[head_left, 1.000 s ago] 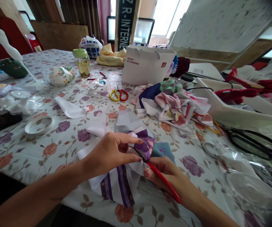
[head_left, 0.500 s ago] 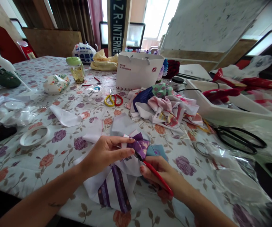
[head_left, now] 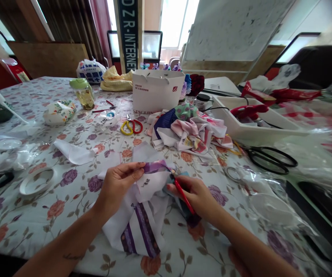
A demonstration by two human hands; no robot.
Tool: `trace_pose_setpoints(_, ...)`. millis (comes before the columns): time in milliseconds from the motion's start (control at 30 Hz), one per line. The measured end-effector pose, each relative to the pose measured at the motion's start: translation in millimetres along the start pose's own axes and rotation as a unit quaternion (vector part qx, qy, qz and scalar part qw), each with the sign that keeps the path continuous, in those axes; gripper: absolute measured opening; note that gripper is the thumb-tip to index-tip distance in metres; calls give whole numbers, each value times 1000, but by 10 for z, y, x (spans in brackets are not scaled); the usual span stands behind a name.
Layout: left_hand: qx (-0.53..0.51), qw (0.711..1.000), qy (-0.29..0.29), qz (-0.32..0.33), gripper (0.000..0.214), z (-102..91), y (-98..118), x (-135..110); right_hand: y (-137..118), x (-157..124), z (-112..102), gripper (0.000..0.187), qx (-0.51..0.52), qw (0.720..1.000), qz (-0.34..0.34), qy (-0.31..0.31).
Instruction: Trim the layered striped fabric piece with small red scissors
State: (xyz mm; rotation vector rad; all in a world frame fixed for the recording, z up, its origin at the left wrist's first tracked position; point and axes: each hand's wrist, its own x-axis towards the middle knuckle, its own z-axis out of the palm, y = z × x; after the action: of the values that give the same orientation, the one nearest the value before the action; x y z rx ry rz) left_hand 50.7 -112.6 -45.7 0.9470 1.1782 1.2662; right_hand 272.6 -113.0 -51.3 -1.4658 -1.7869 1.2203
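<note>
My left hand (head_left: 117, 186) pinches the top edge of a white cloth with purple stripes (head_left: 141, 215) that lies on the floral tablecloth (head_left: 68, 192). My right hand (head_left: 196, 196) is closed round a thin red-handled tool (head_left: 183, 196), whose tip touches the cloth's folded purple edge (head_left: 157, 166). A blue scrap (head_left: 183, 181) lies partly hidden under my right hand.
A heap of mixed fabric scraps (head_left: 189, 129) and small yellow-and-red scissors (head_left: 130, 127) lie behind. Big black scissors (head_left: 268, 158) lie to the right beside a white tray (head_left: 258, 129). A tape roll (head_left: 36, 181), a white paper bag (head_left: 156, 92) and a jar (head_left: 83, 92) stand further off.
My left hand has shifted its grip up to the cloth's top edge. The purple fold has flattened out. My right hand has brought the red tool more upright at the fold.
</note>
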Motion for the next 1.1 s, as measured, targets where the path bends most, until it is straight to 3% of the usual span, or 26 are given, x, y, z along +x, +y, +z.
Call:
trace_pose_setpoints(133, -6, 998, 50, 37, 27, -11, -25, 11, 77, 105, -98, 47, 79, 991, 16, 107)
trace_pose_setpoints(267, 8, 997, 51, 52, 29, 37, -35, -49, 53, 117, -160, 44, 137, 985, 19, 102)
trace_pose_setpoints(367, 15, 999, -41, 32, 33, 108, -29, -145, 4, 69, -127, 43, 209, 977, 21, 34)
trace_pose_setpoints(467, -44, 982, -185, -7, 37, 177, -51, -238, -9, 23, -49, 43, 255, 966, 21, -47)
trace_pose_setpoints(533, -86, 961, -263, -32, 41, 209, -85, -276, 11, 12, -3, 41, 252, 966, 18, -48)
trace_pose_setpoints(633, -119, 943, -308, -42, 45, 229, -141, -297, 54, 22, 32, 39, 266, 963, 22, -43)
trace_pose_setpoints(733, -120, 945, -301, -48, 47, 220, -166, -280, 71, 30, 31, 38, 283, 958, 16, -49)
trace_pose_setpoints(833, -128, 956, -257, -63, 46, 188, -151, -207, 55, 17, 24, 42, 285, 957, -1, -53)
trace_pose_setpoints(1033, -223, 947, -189, -137, 39, 117, -94, 13, 28, -30, 44, 41, 260, 951, -14, -169)
trace_pose_setpoints(1100, -207, 948, -176, -163, 38, 104, -97, 49, 37, -31, 47, 39, 252, 951, -19, -178)
